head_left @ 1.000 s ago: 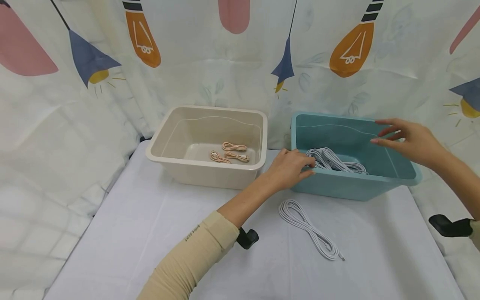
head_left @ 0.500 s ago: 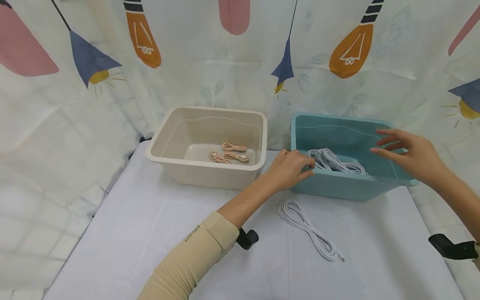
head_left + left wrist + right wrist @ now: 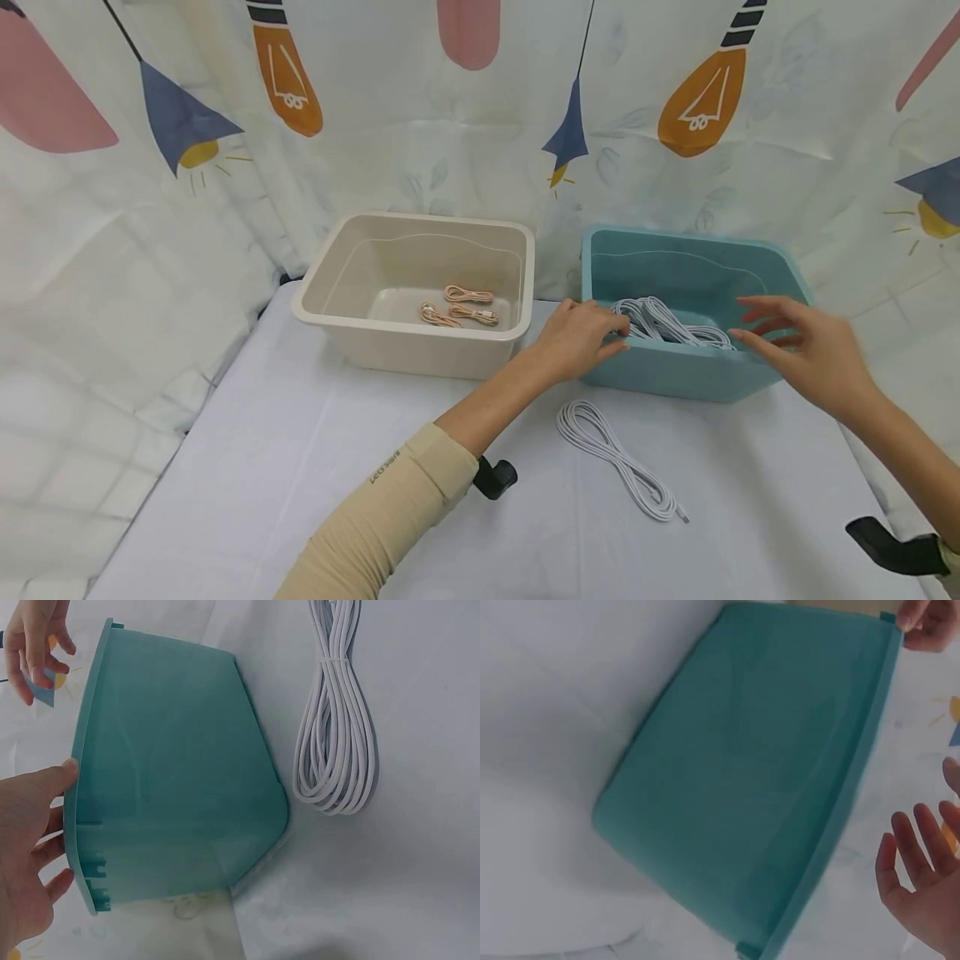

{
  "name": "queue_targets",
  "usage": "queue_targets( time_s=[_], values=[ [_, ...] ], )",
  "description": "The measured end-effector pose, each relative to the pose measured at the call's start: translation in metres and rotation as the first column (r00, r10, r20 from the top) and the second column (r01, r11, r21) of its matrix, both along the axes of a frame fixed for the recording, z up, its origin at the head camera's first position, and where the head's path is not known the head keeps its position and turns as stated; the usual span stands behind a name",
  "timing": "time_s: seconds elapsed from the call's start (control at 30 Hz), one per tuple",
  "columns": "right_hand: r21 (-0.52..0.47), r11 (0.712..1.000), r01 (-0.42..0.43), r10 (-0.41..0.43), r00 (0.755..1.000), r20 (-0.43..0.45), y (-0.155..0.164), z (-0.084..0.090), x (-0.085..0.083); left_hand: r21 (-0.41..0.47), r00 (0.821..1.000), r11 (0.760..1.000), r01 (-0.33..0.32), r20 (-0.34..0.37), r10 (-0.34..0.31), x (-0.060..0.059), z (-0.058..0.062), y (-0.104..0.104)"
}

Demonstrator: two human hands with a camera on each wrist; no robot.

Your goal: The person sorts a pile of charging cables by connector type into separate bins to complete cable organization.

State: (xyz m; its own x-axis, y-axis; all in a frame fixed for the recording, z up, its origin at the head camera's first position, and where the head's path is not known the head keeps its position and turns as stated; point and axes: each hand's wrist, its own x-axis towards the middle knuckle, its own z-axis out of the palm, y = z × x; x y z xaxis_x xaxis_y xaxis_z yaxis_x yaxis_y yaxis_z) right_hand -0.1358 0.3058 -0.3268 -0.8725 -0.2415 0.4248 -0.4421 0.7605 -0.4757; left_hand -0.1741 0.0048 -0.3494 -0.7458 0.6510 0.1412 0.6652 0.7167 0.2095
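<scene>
A: Nearest item: coiled white cable [image 3: 618, 458] flat on the white sheet [image 3: 300, 467], below and between both hands, untouched.

B: Left hand [image 3: 581, 337]?

A: Fingers curled over the near-left corner rim of the teal bin [image 3: 675, 375], thumb outside on the wall. Looks like a grip on the rim, nothing else in it.

B: Right hand [image 3: 806, 354]?

A: Spread wide, empty, hovering just over the bin's near-right rim. Can't tell if a fingertip touches it.

B: Inside the bin?

A: White cable bundle [image 3: 667, 325], just right of the left fingertips.

B: Risks?

A: My read: one-sided grip. If the left pulls alone, the bin pivots or tips and the bundle slides. A dragged bin could also snag the loose cable or ruck the sheet.

B: Further out?

A: Beige bin [image 3: 416, 292] well left of the left hand, pink cables [image 3: 461, 304] in it. Printed curtain [image 3: 480, 125] behind.
</scene>
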Motion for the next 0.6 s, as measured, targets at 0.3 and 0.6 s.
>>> queue_targets(
  time_s=[0.3, 0.6],
  values=[
    [-0.054, 0.998, -0.026, 0.023, 0.999, -0.048, -0.015, -0.023, 0.020, -0.003, 1.000, 1.000, -0.003, -0.004, 0.003, 0.000, -0.002, 0.000],
    [-0.085, 0.993, -0.079, 0.073, 0.995, -0.074, -0.038, -0.053, 0.031, -0.003, 1.000, 1.000, -0.005, -0.007, 0.005, 0.000, -0.001, 0.000]
  ],
)
